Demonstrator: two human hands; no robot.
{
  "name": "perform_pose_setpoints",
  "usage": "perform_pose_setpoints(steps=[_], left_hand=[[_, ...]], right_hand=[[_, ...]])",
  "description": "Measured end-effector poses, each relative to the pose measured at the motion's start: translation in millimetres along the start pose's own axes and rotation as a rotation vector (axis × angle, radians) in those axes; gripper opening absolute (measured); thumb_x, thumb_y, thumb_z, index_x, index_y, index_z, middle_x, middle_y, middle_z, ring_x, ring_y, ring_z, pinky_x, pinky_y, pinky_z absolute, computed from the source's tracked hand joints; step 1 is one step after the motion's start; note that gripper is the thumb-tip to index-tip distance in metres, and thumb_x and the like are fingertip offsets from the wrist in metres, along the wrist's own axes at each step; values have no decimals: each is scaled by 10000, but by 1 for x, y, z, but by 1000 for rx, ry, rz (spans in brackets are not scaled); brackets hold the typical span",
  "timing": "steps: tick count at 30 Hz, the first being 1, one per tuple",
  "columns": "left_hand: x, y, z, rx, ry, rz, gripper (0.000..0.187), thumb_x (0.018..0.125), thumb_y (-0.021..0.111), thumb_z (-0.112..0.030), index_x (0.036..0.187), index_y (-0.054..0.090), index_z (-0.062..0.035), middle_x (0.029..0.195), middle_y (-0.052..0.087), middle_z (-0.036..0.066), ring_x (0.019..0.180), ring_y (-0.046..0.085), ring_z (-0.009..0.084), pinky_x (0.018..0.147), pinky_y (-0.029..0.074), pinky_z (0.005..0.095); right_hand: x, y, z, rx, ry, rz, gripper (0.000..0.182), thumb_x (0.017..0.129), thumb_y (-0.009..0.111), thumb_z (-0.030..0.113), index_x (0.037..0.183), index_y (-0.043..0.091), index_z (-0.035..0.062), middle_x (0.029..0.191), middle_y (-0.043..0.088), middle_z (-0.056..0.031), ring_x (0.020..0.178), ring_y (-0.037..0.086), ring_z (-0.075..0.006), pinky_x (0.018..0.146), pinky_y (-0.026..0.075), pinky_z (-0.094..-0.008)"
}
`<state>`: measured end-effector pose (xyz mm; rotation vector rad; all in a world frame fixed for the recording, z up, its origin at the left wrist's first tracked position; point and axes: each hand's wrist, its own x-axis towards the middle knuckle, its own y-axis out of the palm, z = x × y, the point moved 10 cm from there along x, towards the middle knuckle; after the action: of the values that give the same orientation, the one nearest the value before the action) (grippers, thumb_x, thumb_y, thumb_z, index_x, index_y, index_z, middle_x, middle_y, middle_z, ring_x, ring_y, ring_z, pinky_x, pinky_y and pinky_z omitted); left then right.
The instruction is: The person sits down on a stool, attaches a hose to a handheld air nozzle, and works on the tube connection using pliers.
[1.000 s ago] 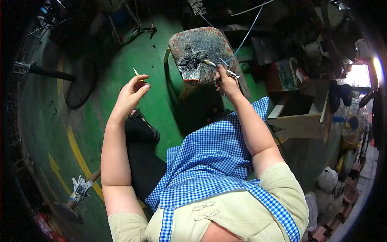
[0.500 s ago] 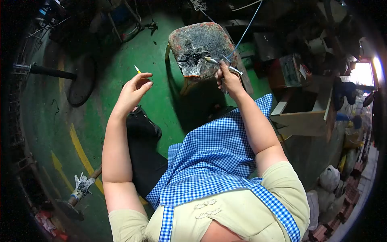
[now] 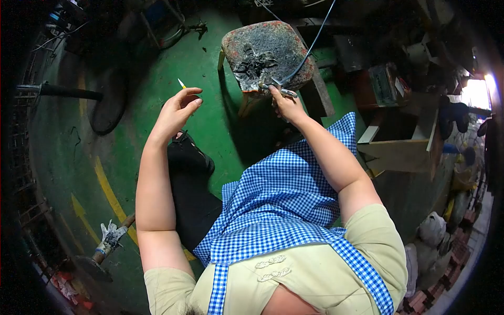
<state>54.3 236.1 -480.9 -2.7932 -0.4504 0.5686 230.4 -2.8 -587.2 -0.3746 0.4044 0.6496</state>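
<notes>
Holding a thin yellow sliver [image 3: 181, 83] in my left hand [image 3: 177, 111] and a metal torch tool [image 3: 278, 89] in my right hand [image 3: 286, 105].

My checked apron [image 3: 283, 194] lies nearest, across my lap. Farther out, my left grip is pinched shut on the sliver, raised over the green floor [image 3: 205, 68]. My right grip is closed around the tool, whose tip rests at the near edge of the scorched stool [image 3: 262, 50]; a blue hose [image 3: 310, 47] runs away from it.

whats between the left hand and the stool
In the head view, only bare green floor lies between the left hand and the stool.
</notes>
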Motion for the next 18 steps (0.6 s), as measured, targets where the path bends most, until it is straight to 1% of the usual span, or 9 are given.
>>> perform_pose_setpoints(steps=[3,6,9,12,15,18], left_hand=[[-1,-3,0,-19,-3,-6,365,916,595,-201,1216,548,1,1122,618,86,1068,571,151,948,435,289],[0,-6,-1,-7,46,-50,370,893,613,-215,1199,568,-11,1083,640,96,979,594,151,840,469,288],[2,-5,8,-16,32,-23,366,895,612,-214,1198,568,-13,1077,640,91,978,594,146,844,470,284],[3,-4,9,-18,18,-12,364,898,611,-215,1198,569,-14,1082,637,89,991,591,145,867,464,281],[5,-4,10,-38,36,-18,364,898,611,-211,1202,567,-15,1091,633,88,1007,588,146,889,458,282],[5,-3,10,-21,23,-10,365,898,610,-204,1207,564,-15,1100,630,90,1017,586,146,895,455,282]], right_hand=[[-2,-1,-3,8,-29,-29,467,888,610,441,636,553,52,546,516,-14,461,500,-119,448,403,-291],[-2,-7,-1,-45,-93,-62,460,890,610,431,640,563,48,556,524,-16,480,506,-121,461,395,-300],[-11,-10,1,9,-43,-61,478,880,595,495,645,532,83,546,505,-9,446,487,-116,424,399,-264],[-10,-13,-5,-18,-19,-59,475,883,593,490,642,528,86,544,504,-8,444,484,-117,423,393,-262],[-8,-11,-5,9,-51,-32,468,889,589,481,641,527,89,543,504,-7,444,486,-117,423,390,-261],[-13,-11,-7,49,16,-18,440,891,616,409,629,553,61,566,531,-13,489,498,-116,461,383,-298]])
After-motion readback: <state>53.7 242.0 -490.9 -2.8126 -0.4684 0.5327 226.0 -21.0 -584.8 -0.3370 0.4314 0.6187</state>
